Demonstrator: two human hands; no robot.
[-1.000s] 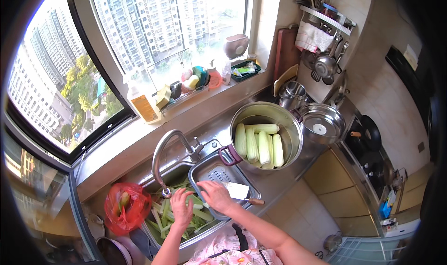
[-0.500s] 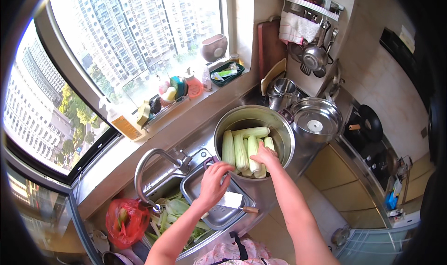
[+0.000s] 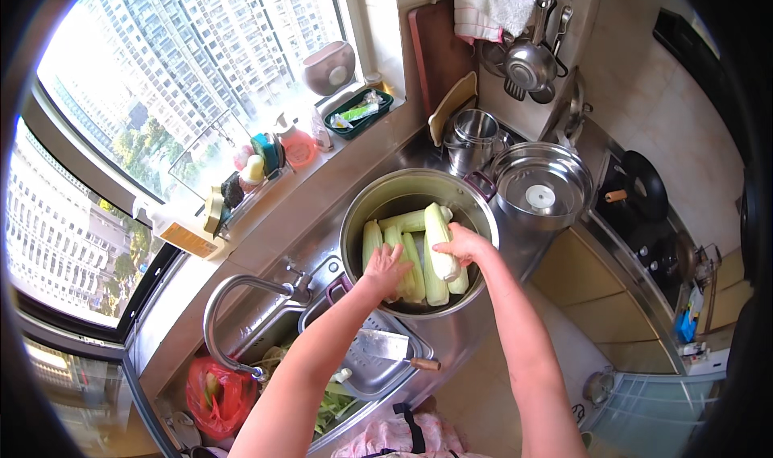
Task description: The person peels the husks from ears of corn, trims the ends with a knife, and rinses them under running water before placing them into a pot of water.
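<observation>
A large steel pot stands on the counter, holding several pale green ears of corn in their husks. My right hand is closed around one ear of corn, which it lifts at a tilt above the others. Inside the pot's near left side, my left hand lies with fingers apart on the husked ears, touching them without gripping one. Left of the pot, a steel tray spans the sink and carries a cleaver with a wooden handle.
A curved faucet arches over the sink, where green husk scraps lie beside a red plastic bag. Right of the pot sits a shallow steel steamer pan. Bottles and sponges line the windowsill; a black frying pan rests farther right.
My left hand has moved from over the tray into the pot, onto the corn. My right hand has taken hold of an ear and raised it. The view has shifted slightly.
</observation>
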